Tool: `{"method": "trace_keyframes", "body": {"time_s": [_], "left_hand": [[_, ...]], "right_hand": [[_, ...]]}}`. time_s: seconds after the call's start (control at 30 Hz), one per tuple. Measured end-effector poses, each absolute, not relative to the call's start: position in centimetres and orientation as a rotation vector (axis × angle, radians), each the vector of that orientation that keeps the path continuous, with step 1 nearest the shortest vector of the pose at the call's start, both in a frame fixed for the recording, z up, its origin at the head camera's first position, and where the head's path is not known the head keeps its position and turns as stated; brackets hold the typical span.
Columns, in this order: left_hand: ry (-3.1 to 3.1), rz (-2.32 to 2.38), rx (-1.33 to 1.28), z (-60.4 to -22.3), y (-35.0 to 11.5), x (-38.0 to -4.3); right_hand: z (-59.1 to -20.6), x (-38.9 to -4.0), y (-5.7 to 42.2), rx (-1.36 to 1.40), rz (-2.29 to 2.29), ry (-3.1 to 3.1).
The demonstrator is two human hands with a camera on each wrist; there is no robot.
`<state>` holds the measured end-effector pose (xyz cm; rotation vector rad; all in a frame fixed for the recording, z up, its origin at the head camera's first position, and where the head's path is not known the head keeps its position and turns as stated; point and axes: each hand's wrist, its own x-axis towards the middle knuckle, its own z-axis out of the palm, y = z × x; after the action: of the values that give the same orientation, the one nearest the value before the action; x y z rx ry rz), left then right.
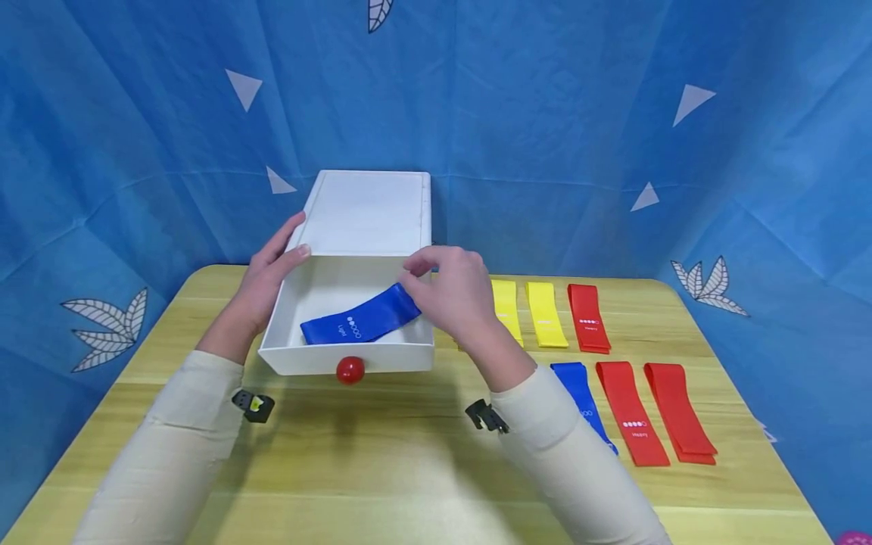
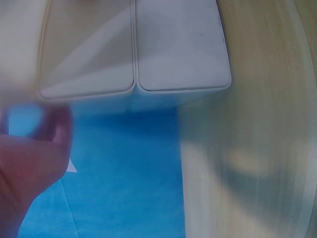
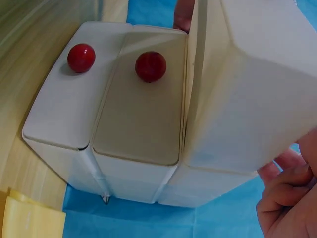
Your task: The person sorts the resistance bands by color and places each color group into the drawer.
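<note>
A white drawer unit (image 1: 368, 212) stands at the back of the table, its top drawer (image 1: 398, 357) pulled out and fitted with a round red knob (image 1: 350, 370). Inside lies a blue resistance band (image 1: 361, 318) marked "Light", its right end raised. My right hand (image 1: 453, 291) pinches that end with thumb and finger over the drawer's right side. In the right wrist view the fingers of the right hand (image 3: 287, 196) are curled, with the tips behind the drawer. Against the unit's left side rests my left hand (image 1: 266, 280), fingers fairly straight and thumb at the front top edge.
Yellow bands (image 1: 546, 314), red bands (image 1: 632, 412) and another blue band (image 1: 582, 401) lie on the table at the right, the latter partly under my right forearm. Two lower drawers with red knobs (image 3: 150, 66) are closed. A blue curtain (image 1: 545, 136) hangs behind.
</note>
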<state>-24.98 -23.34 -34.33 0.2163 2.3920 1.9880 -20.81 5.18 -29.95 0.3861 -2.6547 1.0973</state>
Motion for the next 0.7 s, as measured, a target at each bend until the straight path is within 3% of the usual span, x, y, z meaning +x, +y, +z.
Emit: {"method": "trace_keyframes", "body": {"time_s": [0.7], "left_hand": [[2.405,1.965,0.188,-34.2,-23.2,-24.7]], "right_hand": [[-32.7,-20.3,12.9,0.434,1.458,-2.278]]}}
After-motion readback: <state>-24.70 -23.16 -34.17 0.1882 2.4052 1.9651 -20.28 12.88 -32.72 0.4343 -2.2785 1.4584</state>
